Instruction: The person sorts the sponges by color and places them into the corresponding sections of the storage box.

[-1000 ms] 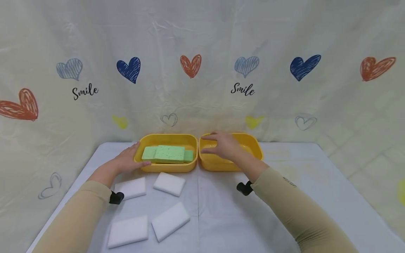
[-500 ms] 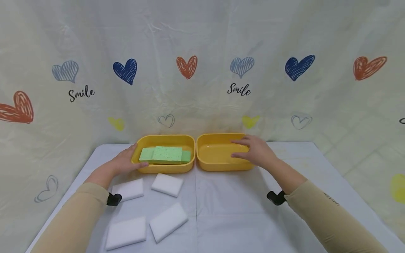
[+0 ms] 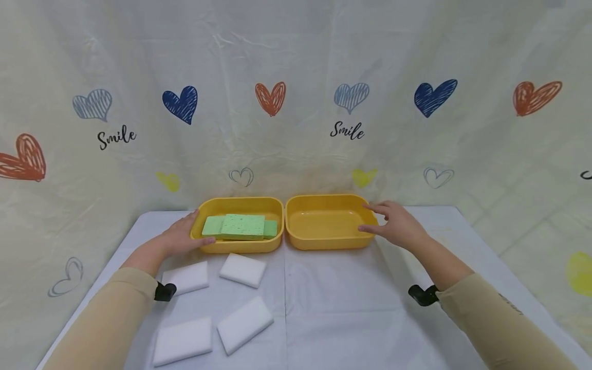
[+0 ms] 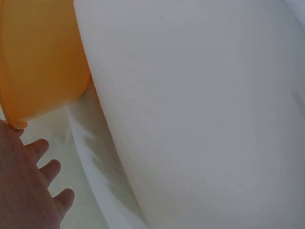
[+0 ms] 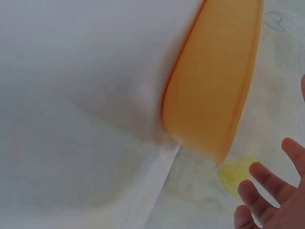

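At the back of the table, two yellow plastic bins stand side by side. The left bin (image 3: 240, 247) contains green sponges (image 3: 242, 226), one lying on top of others. My left hand (image 3: 178, 239) rests at that bin's left end, thumb on the front rim; the left wrist view shows its fingers spread past the bin's corner. Nothing lies inside the right bin (image 3: 326, 244). My right hand (image 3: 401, 227) hovers at its right end with fingers spread, holding nothing; whether it touches the rim I cannot tell from the head view. In the right wrist view the fingers (image 5: 274, 185) appear apart from it.
Several white sponge blocks (image 3: 245, 324) lie on the left half of the white-covered table (image 3: 342, 308). One of them sits partly behind the left wrist. Behind the bins hangs a pale curtain (image 3: 305, 149) printed with hearts and "Smile".
My right hand has moved right, from over the right bin to its right end. My left hand stays on the left bin. The head view has shifted slightly.
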A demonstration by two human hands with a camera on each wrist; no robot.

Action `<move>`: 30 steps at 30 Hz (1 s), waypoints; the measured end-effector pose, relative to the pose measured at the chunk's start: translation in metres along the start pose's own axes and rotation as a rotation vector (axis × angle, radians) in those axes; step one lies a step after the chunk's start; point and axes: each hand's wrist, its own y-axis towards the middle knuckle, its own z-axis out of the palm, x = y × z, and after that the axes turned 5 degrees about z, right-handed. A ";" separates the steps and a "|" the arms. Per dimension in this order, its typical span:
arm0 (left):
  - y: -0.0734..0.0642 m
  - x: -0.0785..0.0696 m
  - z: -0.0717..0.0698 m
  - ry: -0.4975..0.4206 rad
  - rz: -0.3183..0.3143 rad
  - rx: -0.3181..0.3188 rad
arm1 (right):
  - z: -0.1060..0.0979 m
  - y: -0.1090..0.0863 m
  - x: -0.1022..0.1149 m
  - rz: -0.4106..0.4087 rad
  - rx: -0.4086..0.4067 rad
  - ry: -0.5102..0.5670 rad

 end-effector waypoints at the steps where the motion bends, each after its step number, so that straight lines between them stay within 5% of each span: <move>1: 0.000 0.000 0.000 -0.001 -0.002 0.000 | 0.001 0.001 -0.001 0.013 0.015 0.009; 16: -0.003 0.000 0.000 -0.009 -0.003 -0.004 | 0.027 0.022 -0.025 0.148 0.229 0.187; 30: 0.000 0.005 0.003 -0.016 0.059 -0.039 | 0.035 0.027 -0.035 0.180 0.303 0.270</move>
